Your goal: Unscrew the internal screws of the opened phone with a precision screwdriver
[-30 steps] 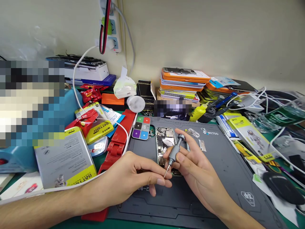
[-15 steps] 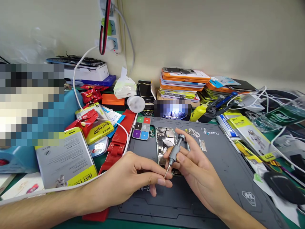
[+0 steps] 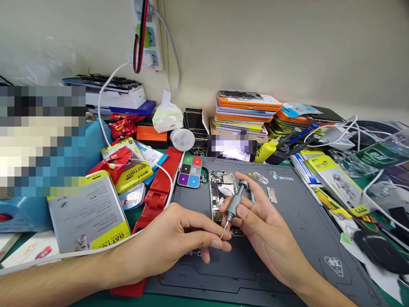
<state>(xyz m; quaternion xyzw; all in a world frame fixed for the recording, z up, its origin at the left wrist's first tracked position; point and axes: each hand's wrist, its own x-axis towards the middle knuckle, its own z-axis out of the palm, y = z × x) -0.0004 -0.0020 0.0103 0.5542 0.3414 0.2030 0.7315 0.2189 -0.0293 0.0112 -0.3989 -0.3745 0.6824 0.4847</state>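
Note:
My right hand (image 3: 265, 226) is closed round a grey precision screwdriver (image 3: 234, 206), with the forefinger resting on its round cap. The driver is tilted, its thin bit pointing down and left. At the bit's tip, the thumb and fingers of my left hand (image 3: 182, 232) are pinched together. Whether a small part is between them is too small to tell. Both hands are in front of an opened phone (image 3: 220, 187) with bare inner parts, lying on the dark grey work mat (image 3: 297, 238). My right fingers hide part of the phone's lower end.
A colour-squared tray (image 3: 189, 171) lies left of the phone. Razor blades (image 3: 258, 177) are on the mat behind my right hand. A lit, blurred screen (image 3: 231, 147) stands at the back. Battery boxes (image 3: 89, 213) and a red strip (image 3: 159, 187) are on the left, a black mouse-shaped object (image 3: 380, 251) right.
My hands and the screwdriver stay almost exactly where they were. On the screen at the back, the picture has turned from bluish to whiter.

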